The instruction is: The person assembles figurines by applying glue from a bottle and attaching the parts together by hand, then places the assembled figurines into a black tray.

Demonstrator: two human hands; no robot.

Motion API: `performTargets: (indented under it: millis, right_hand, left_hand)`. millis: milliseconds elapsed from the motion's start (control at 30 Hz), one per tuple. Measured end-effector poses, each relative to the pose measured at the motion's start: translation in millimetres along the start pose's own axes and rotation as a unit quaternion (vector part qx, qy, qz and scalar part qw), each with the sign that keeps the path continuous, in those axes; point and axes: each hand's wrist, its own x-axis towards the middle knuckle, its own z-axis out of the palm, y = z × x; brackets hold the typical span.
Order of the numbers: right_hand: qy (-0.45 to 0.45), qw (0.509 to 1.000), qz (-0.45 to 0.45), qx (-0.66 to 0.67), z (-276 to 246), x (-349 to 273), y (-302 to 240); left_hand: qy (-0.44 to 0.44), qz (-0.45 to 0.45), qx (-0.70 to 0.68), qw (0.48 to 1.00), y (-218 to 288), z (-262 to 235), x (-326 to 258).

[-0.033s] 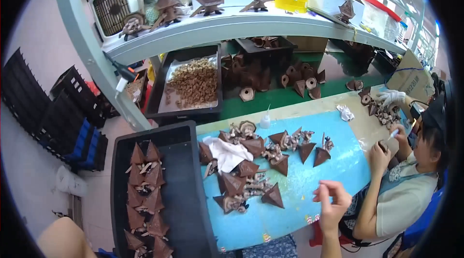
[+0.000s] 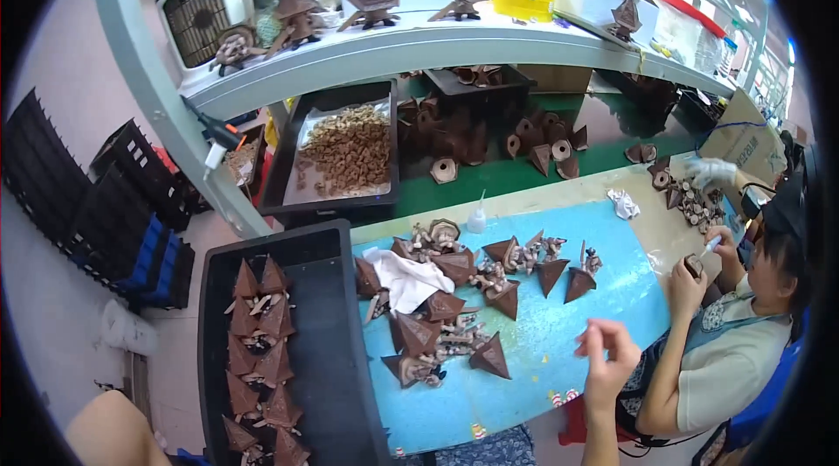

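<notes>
My right hand (image 2: 609, 359) is raised over the near right edge of the blue mat (image 2: 568, 230), its fingers loosely bent and nothing visible in them. My left hand is out of the picture; a rounded patch of bare skin (image 2: 114, 431) shows at the lower left. On the mat lie several brown figures with pointed, pyramid-shaped hats, such as a single one (image 2: 492, 356) nearest my right hand. A crumpled white cloth (image 2: 406, 281) rests among them. To the left, a black tray (image 2: 336, 335) holds two rows of hatted figures (image 2: 265, 361).
A co-worker (image 2: 725, 326) at the right holds a small brown piece and a white-tipped tool. Another gloved hand (image 2: 712, 172) reaches over small parts. A shelf (image 2: 419, 48) with finished figures crosses above. Behind stand a tray of brown pieces (image 2: 345, 151) and a small squeeze bottle (image 2: 477, 220).
My right hand has shifted slightly right. The gloved hand at the back right has moved up and outward. The whole view has slid a little to the left.
</notes>
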Motion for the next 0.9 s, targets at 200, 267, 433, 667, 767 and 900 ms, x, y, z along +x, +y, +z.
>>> performTargets:
  millis: [200, 267, 433, 667, 767, 900]
  right_hand:
    - [0.020, 0.979, -0.037, -0.197, 18.7, 63.0, 106.4]
    - [0.028, 0.966, -0.046, -0.251, 44.4, 67.1, 127.6]
    - [0.021, 0.990, 0.127, -0.055, 21.1, 74.6, 109.2]
    - [-0.378, 0.925, 0.034, 0.033, -7.7, 40.4, -18.6]
    - [-0.277, 0.936, 0.107, 0.186, -6.9, 41.4, -9.2]
    - [0.024, 0.999, 0.037, 0.024, 33.2, 66.7, 49.5]
  left_hand:
    - [0.119, 0.005, -0.134, 0.984, 15.7, 62.0, 22.8]
    - [0.126, -0.017, -0.187, 0.974, 20.5, 69.5, 24.8]
    - [0.150, -0.147, -0.281, 0.936, 37.2, 87.6, 2.1]
    - [-0.449, -0.050, -0.167, 0.876, 16.4, 183.2, -20.3]
    - [-0.332, -0.112, -0.199, 0.915, 2.9, 184.0, -24.6]
    - [-0.197, -0.495, -0.493, 0.687, -8.3, 171.5, -43.0]
